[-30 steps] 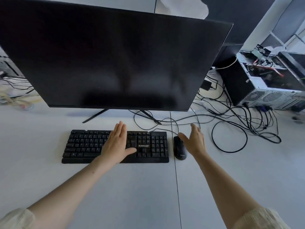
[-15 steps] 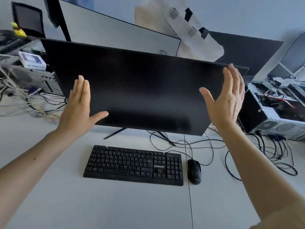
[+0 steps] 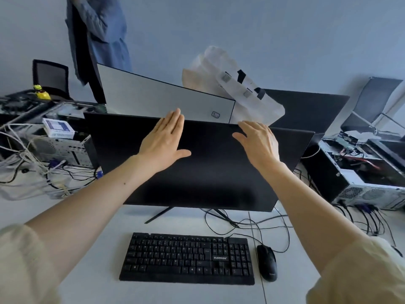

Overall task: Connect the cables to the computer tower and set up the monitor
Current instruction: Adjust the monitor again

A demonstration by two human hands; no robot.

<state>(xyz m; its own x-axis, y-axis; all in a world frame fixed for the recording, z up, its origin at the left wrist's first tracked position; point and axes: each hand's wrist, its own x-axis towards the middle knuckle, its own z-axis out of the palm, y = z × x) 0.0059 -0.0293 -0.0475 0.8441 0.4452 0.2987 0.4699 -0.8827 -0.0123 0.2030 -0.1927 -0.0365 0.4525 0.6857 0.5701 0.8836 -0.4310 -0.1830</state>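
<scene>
reaching monitor (image 3: 197,172) top edge, hands flat

Matt black monitor (image 3: 197,172) screen

Soft, even daylight with a cool blue cast; shadows are faint. The wide lens bends the edges, where the sleeves (image 3: 361,275) blur. The dark monitor (image 3: 208,172) shows no glare.

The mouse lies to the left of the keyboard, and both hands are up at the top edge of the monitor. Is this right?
Not quite. The head view shows the mouse to the right of the keyboard, not the left. The rest holds: the left hand and right hand are both up at the top edge of the monitor.
</scene>
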